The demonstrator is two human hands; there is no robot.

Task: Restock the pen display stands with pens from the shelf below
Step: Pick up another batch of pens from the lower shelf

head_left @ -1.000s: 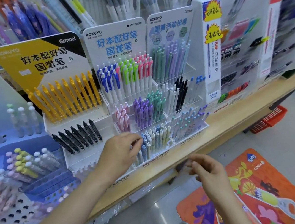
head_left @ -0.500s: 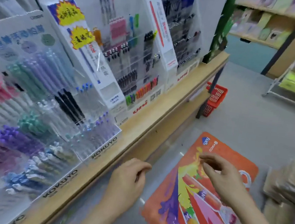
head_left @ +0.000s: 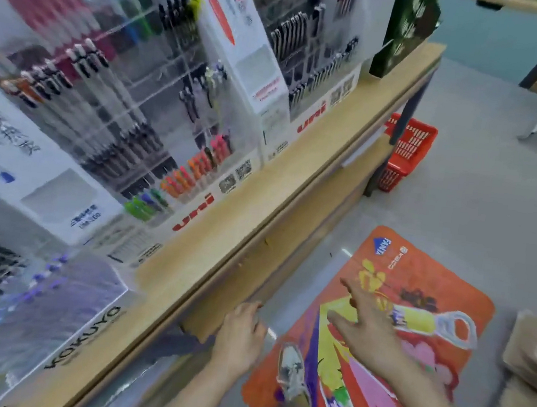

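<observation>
Left hand [head_left: 239, 331] low, beside the front board under the wooden counter [head_left: 258, 222]; fingers loosely curled, no pen seen in them. Right hand [head_left: 366, 330] spread wide over the orange floor mat [head_left: 426, 283], empty. Both are probably heading down for stock; the lower shelf itself is out of sight. Farther back, pens [head_left: 193, 173] sit racked in the uni display stand [head_left: 193, 211], long axes slanted, top ends pointing up and back, likely so the colours face shoppers.

The wooden shelf [head_left: 259, 209] carries clear pen display stands [head_left: 170, 106] — an orange mat [head_left: 419, 289] and red basket [head_left: 409, 146] sit on the floor [head_left: 497, 204].
</observation>
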